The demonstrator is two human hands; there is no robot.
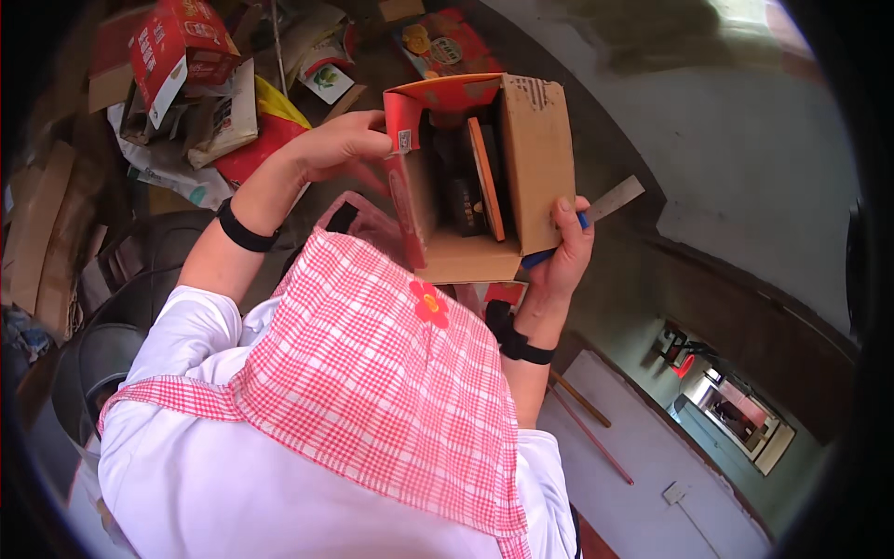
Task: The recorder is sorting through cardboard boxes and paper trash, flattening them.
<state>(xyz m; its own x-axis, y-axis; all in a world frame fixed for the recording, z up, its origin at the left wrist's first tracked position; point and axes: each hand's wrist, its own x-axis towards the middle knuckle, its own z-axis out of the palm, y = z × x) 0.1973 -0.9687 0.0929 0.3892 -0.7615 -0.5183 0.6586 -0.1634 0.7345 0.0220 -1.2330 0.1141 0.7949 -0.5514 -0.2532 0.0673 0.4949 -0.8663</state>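
An opened cardboard box (pixel 540 168) is held up before my chest, its mouth facing me. Its outside is red on the left flap and plain brown on the right wall. Inside lie a flat orange-edged piece (pixel 487 178) and a dark packet (pixel 464 202) bearing writing. My left hand (pixel 353 143) grips the box's red upper left flap. With my right hand (pixel 569 244) I support the lower right corner and also hold a blue-handled knife, whose wide flat blade (pixel 618 198) points away to the right. Part of its handle is hidden behind my fingers.
At upper left, a red carton (pixel 183 52) rests on a heap of flattened cardboard and bags. A red printed package (pixel 447 45) lies beyond the box. Two sticks (pixel 590 433) lean by the white lower wall at right. A black chair (pixel 133 349) stands at left.
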